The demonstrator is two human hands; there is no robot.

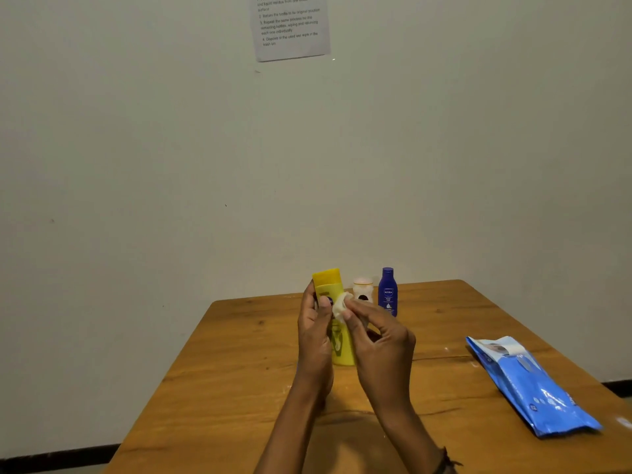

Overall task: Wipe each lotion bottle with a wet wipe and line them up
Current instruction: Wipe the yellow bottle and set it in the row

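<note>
L hand [313,331] fingers wrap the yellow bottle [337,336], held above desk [239,354] centre; R hand [379,340] pinches the wet wipe [340,307] on its upper face. Keep grip firm, rotate btl, wipe cap to base. Blue bottle [387,291] stands at 1 o'clock.
</note>
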